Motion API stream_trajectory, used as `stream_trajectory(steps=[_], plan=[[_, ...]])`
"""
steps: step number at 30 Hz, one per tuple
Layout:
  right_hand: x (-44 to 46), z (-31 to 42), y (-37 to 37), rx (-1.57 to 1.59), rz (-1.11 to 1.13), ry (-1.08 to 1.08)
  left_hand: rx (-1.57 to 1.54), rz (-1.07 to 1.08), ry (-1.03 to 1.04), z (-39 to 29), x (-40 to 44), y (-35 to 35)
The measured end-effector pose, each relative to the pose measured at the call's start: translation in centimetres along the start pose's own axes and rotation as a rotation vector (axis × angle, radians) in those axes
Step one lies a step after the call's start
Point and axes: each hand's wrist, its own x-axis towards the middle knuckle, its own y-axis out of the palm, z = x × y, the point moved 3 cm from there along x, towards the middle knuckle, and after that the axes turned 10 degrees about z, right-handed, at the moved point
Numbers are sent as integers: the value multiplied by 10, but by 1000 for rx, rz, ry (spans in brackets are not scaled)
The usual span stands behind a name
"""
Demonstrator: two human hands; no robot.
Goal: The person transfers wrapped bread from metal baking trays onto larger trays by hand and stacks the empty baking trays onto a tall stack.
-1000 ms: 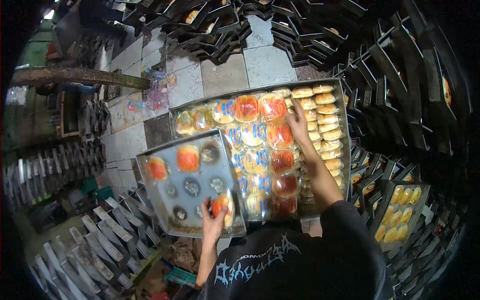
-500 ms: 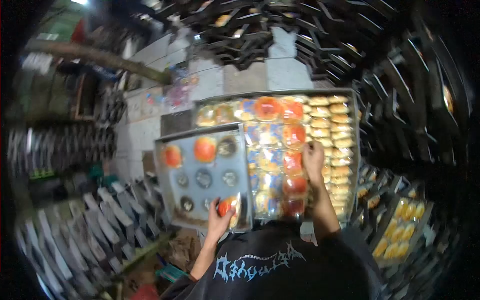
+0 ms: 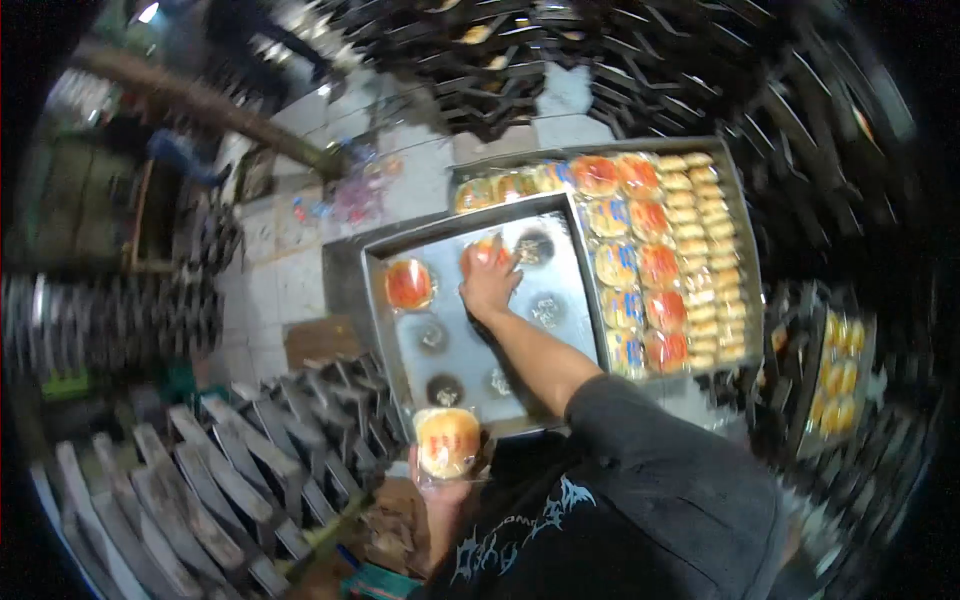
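Observation:
A round bun (image 3: 448, 443) in clear wrap with red print rests in my left hand (image 3: 445, 492), at the near edge of the shallow metal tray (image 3: 470, 335). My right hand (image 3: 487, 290) reaches into that tray, its fingers around a red-topped wrapped bun (image 3: 482, 252) at the far side and partly covering it. Another red-topped wrapped bun (image 3: 408, 285) lies in the tray's far left corner. Several dark round marks show on the tray's bottom.
Beneath and to the right lies a larger tray (image 3: 750, 270) packed with rows of wrapped buns and small golden pastries. Farther right is another tray (image 3: 850, 400) of yellow pastries. Dark stacked metal racks (image 3: 240, 450) surround the tiled floor (image 3: 275, 310). A pole (image 3: 210, 110) slants across the upper left.
My right hand has left the row in the larger tray and crossed to a bun in the shallow tray. My left hand has come toward me, its bun now turned printed face up.

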Motion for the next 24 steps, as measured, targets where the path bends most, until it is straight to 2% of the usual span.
stream_trajectory(steps=[2, 3, 4, 5, 6, 7, 8, 10, 11, 12, 13, 14, 15, 16, 17, 18, 20, 21, 22, 24], plan=[[-8, -25, 14, -104, 17, -172, -1525, 57, 141, -17, 9, 1], [-24, -37, 4, -81, 36, -188, -1638, 333, 151, 0, 22, -6], [-45, -46, -15, -58, 53, -204, -1513, 217, 82, 17, 39, -7], [-68, -62, -27, -59, 2, -292, -1537, 258, 38, 13, 47, -1], [-91, -83, -50, -66, -18, -248, -1559, 298, -7, 3, 56, 7], [-121, -101, -79, 6, -86, -375, -1646, 405, -80, -11, 59, 16], [-144, -123, -104, 83, -156, -511, -1519, 507, -58, -16, 66, 24], [-160, -199, -156, -41, -307, -312, -1330, 545, -34, -27, 80, 48], [-156, -242, -178, 34, -379, -236, -1323, 542, -34, -31, 81, 62], [-151, -283, -201, 34, -246, 9, -1262, 434, -73, -32, 83, 77], [-145, -332, -216, -50, -344, 71, -1199, 326, -110, -34, 86, 93], [-138, -368, -224, -135, -441, 134, -1192, 323, -109, -44, 91, 116], [-126, -397, -221, -127, -440, 134, -994, 249, -56, -56, 100, 140], [-113, -417, -218, -221, -329, 124, -799, 158, -4, -72, 106, 164], [-101, -438, -216, -316, -220, 113, -705, 248, -14, -95, 114, 194], [-95, -454, -202, -247, -66, 68, -575, 200, -1, -99, 128, 226], [-97, -464, -175, -247, -45, 18, -180, 197, 178, -139, 159, 299], [-98, -469, -171, -234, -30, 9, 5, 166, 205, -146, 180, 334], [-100, -473, -169, -187, -38, 3, 295, 103, 362, -163, 194, 374], [-107, -485, -173, -127, 37, -9, 570, 42, 438, -184, 212, 450]])
